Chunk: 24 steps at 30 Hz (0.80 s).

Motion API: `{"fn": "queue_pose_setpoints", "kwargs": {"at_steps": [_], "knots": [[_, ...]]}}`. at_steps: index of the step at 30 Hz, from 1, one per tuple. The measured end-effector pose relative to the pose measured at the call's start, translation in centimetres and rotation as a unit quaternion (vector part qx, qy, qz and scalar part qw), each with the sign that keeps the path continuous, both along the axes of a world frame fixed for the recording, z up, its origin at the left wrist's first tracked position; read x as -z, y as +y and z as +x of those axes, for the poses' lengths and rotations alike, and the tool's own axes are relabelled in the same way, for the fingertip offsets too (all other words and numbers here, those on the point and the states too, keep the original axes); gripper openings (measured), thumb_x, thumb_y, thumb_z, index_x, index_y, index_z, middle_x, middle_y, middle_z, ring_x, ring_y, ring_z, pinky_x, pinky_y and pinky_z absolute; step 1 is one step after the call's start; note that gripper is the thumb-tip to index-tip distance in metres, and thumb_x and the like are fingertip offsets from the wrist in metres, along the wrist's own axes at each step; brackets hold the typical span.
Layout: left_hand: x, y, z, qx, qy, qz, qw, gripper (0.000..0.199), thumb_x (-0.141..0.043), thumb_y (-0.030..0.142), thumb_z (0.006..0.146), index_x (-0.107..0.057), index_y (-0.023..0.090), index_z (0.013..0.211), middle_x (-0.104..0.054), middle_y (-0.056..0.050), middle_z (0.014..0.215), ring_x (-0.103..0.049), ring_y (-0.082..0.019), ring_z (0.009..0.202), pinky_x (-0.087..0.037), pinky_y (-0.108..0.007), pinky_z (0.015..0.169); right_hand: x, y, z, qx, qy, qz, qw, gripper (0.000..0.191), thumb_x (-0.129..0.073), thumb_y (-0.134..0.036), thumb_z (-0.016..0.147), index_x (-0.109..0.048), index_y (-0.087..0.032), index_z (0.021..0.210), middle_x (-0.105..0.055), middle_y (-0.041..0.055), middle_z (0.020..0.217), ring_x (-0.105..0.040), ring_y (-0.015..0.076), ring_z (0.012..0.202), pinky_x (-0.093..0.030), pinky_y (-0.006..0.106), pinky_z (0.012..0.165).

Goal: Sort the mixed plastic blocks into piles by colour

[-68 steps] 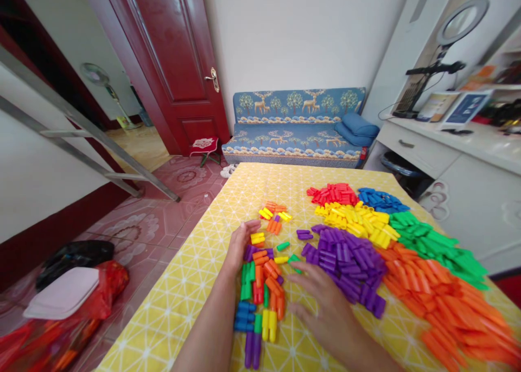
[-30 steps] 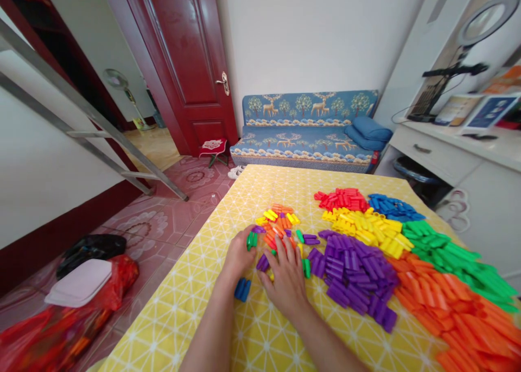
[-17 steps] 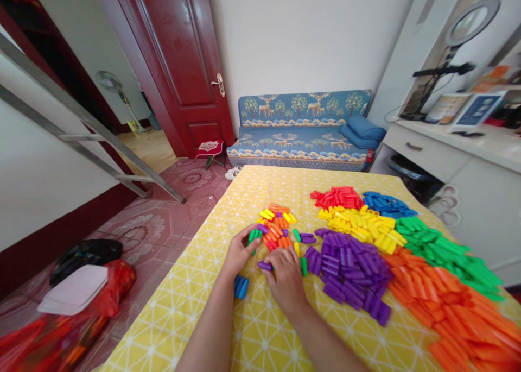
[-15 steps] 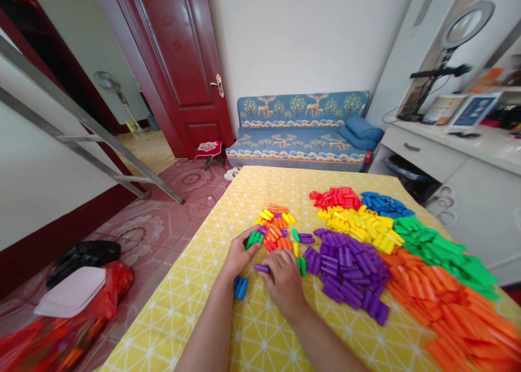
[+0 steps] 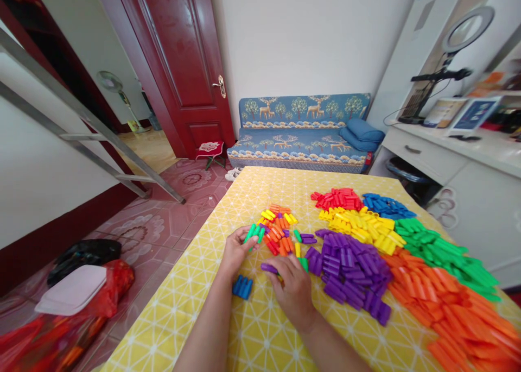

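Note:
My left hand (image 5: 236,251) pinches joined green building blocks (image 5: 255,232), shaped like short tubes, at the left of a small multicoloured arrangement. Between the thumb and fingers of my right hand (image 5: 292,285) is a purple building block (image 5: 268,268), lying sideways and pointing left. Just beyond both hands the arrangement has orange blocks (image 5: 277,232), red blocks (image 5: 271,245) and yellow blocks (image 5: 290,219). Near my right fingertips are another green block (image 5: 303,264) and an upright yellow block (image 5: 298,250). Joined blue blocks (image 5: 243,287) rest on the table between my forearms.
Sorted heaps of purple blocks (image 5: 350,269), yellow blocks (image 5: 360,225), red blocks (image 5: 337,199), blue blocks (image 5: 386,205), green blocks (image 5: 442,250) and orange blocks (image 5: 459,307) cover the right of the yellow patterned tablecloth (image 5: 171,328). A blue sofa (image 5: 301,138) stands beyond the table.
My left hand has tilted and raised the green blocks a little away from the arrangement. My right hand has shifted slightly right and nearer to me, still with the purple block.

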<state>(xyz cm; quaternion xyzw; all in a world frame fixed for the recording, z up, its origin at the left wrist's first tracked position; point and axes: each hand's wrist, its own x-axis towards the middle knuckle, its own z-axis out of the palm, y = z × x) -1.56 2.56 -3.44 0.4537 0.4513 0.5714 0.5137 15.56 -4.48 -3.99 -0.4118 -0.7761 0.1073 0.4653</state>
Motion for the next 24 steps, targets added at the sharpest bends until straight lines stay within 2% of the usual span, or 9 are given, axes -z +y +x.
{"fn": "queue_pose_setpoints", "kwargs": {"at_steps": [2,4,7,10,12,14,17,21,24], "knots": [[-0.3,-0.4,0.3,0.056,0.024,-0.001,0.998,0.046,-0.081,0.034,0.064,-0.070,0.014,0.103,-0.068,-0.001,0.064,-0.054,-0.011,0.047,-0.044,-0.024,0.051,0.6,0.4,0.2,0.030,0.053,-0.027,0.998,0.021,-0.052,-0.022,0.091,-0.059,-0.023,0.111,-0.067,0.0056,0.102,-0.060,0.0185,0.093,-0.048,0.035,0.083],[-0.4,-0.7,0.7,0.102,0.042,-0.005,0.994,0.044,-0.079,0.035,0.067,-0.071,0.015,0.105,-0.066,0.000,0.061,-0.047,-0.008,0.043,-0.038,-0.022,0.045,1.1,0.6,0.2,0.041,0.115,-0.081,0.989,0.028,-0.051,-0.025,0.091,-0.054,-0.021,0.119,-0.065,0.0066,0.101,-0.062,0.0166,0.081,-0.051,0.032,0.073],[-0.7,-1.1,1.2,0.143,0.050,-0.011,0.988,0.042,-0.075,0.039,0.071,-0.071,0.016,0.106,-0.062,0.000,0.059,-0.038,-0.005,0.040,-0.029,-0.019,0.041,1.4,0.7,0.0,0.017,0.219,-0.172,0.960,0.043,-0.051,-0.031,0.090,-0.044,-0.020,0.131,-0.064,0.0051,0.095,-0.060,0.0136,0.066,-0.051,0.027,0.059],[-1.0,-1.3,1.7,0.163,0.057,-0.012,0.985,0.043,-0.067,0.047,0.078,-0.072,0.014,0.104,-0.057,0.001,0.053,-0.034,-0.005,0.038,-0.028,-0.019,0.040,1.3,0.8,-0.1,-0.023,0.279,-0.225,0.933,0.050,-0.051,-0.034,0.090,-0.039,-0.020,0.136,-0.063,0.0037,0.091,-0.062,0.0146,0.069,-0.051,0.026,0.057],[-1.3,-1.5,2.0,0.172,0.073,0.006,0.982,0.043,-0.062,0.050,0.081,-0.073,0.014,0.103,-0.062,-0.002,0.059,-0.045,-0.008,0.044,-0.039,-0.022,0.047,1.2,0.8,0.0,-0.039,0.273,-0.244,0.930,0.052,-0.053,-0.035,0.089,-0.040,-0.020,0.136,-0.063,0.0026,0.087,-0.061,0.0146,0.067,-0.051,0.026,0.056],[-1.5,-1.7,2.2,0.178,0.105,0.044,0.978,0.040,-0.060,0.048,0.083,-0.072,0.017,0.106,-0.070,-0.006,0.078,-0.060,-0.017,0.064,-0.050,-0.030,0.066,1.0,0.8,0.1,-0.047,0.253,-0.258,0.931,0.054,-0.056,-0.035,0.087,-0.041,-0.020,0.136,-0.063,0.0012,0.081,-0.059,0.0142,0.062,-0.050,0.025,0.053],[-1.7,-1.9,2.5,0.181,0.159,0.087,0.967,0.036,-0.058,0.043,0.086,-0.070,0.021,0.112,-0.071,-0.007,0.104,-0.064,-0.025,0.093,-0.048,-0.036,0.088,0.6,0.7,0.1,-0.049,0.242,-0.269,0.931,0.054,-0.058,-0.035,0.085,-0.043,-0.020,0.135,-0.064,0.0004,0.077,-0.059,0.0139,0.059,-0.050,0.025,0.052],[-1.8,-2.2,2.7,0.161,0.171,0.088,0.968,0.036,-0.052,0.041,0.089,-0.068,0.023,0.115,-0.069,-0.006,0.115,-0.062,-0.026,0.104,-0.045,-0.036,0.094,0.2,0.6,0.0,-0.042,0.260,-0.258,0.930,0.041,-0.062,-0.032,0.081,-0.053,-0.020,0.119,-0.067,0.0029,0.089,-0.063,0.0148,0.068,-0.053,0.026,0.059],[-1.5,-2.3,3.0,0.127,0.174,0.097,0.972,0.033,-0.052,0.041,0.089,-0.070,0.024,0.111,-0.069,-0.005,0.115,-0.062,-0.027,0.105,-0.044,-0.036,0.095,0.1,0.7,-0.3,-0.033,0.289,-0.266,0.919,0.032,-0.062,-0.031,0.080,-0.053,-0.019,0.109,-0.066,0.0029,0.088,-0.064,0.0147,0.069,-0.053,0.025,0.059]]}}
